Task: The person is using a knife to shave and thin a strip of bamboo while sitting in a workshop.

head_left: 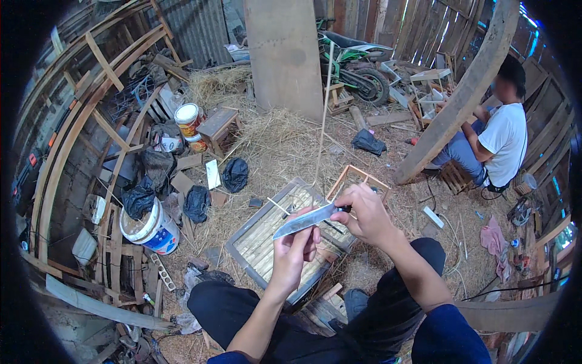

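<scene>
A knife point(305, 222) with a broad grey metal blade is held up in front of me, its tip pointing left. My right hand point(366, 216) is closed round the dark handle, of which only a small bit shows. Beneath the blade, my left hand point(295, 246) is closed on it, thumb at the near side and fingers curled behind. Under both hands lies a low slatted wooden table point(257, 242) with a dark border. Just beyond it, a small orange-brown wooden frame point(343, 183) stands partly behind my right hand.
To the right, a person in a white shirt point(506, 134) sits beyond a slanting wooden post point(451, 109). A white bucket point(160, 233) and black plastic bags point(235, 175) are at left. A wooden stool point(219, 127) and green motorbike point(357, 70) stand farther back. Straw and wood scraps litter the floor.
</scene>
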A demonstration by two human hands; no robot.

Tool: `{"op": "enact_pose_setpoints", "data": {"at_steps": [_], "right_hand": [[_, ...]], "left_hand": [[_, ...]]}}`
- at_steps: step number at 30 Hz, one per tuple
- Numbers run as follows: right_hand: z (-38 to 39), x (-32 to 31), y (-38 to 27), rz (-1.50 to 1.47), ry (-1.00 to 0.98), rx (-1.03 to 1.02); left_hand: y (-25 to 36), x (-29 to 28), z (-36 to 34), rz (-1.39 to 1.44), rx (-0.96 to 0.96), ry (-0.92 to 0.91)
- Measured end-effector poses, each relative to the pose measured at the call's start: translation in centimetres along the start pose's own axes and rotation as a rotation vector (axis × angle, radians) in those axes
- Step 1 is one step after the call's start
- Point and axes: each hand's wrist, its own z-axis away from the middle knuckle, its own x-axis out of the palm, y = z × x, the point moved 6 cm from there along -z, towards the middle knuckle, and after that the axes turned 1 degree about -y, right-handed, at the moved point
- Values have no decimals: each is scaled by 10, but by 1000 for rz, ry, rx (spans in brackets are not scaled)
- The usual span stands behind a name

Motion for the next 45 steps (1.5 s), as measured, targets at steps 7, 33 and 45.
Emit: {"op": "enact_pose_setpoints", "data": {"at_steps": [7, 33, 45], "right_hand": [[-1, -8, -12, -24, -17, -13], [-5, -7, -21, 5, -29, -118], [-8, -9, -20, -11, 31, -161]], "left_hand": [[0, 3, 3, -95, 21, -82], [-4, 5, -1, -136, 25, -90], [-12, 0, 1, -27, -40, -49]]}}
